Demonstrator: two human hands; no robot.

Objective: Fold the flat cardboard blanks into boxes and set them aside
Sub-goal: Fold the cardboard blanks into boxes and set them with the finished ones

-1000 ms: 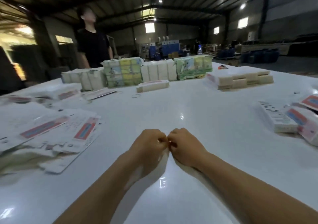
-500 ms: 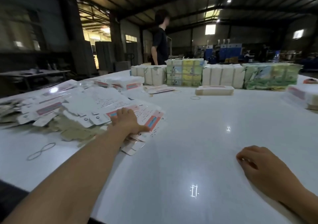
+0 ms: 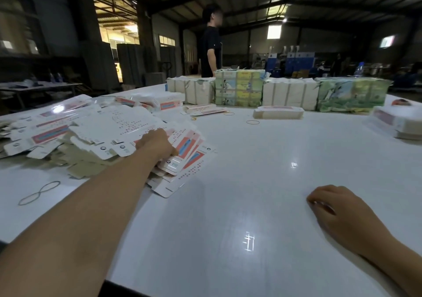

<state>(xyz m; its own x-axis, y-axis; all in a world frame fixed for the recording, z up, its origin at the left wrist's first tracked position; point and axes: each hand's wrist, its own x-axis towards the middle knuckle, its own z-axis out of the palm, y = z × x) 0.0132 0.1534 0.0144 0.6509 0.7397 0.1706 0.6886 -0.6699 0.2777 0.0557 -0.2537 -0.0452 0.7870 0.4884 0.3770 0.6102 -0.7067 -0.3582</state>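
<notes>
Left hand [image 3: 155, 143] rests on the heaped blanks [image 3: 118, 130], grip unclear; right hand [image 3: 342, 214] loosely curled, empty, on table [image 3: 251, 182]

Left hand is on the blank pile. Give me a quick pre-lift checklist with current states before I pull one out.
1. Left hand on the pile of flat blanks: ok.
2. Single blank separated from the pile: cannot tell, fingers hidden.
3. Right hand free to help fold: ok, resting on the table, holding nothing.
4. Bare table in front for folding: ok.
5. Loose rubber band apart from the hand's path: ok, lying left of the forearm.
</notes>
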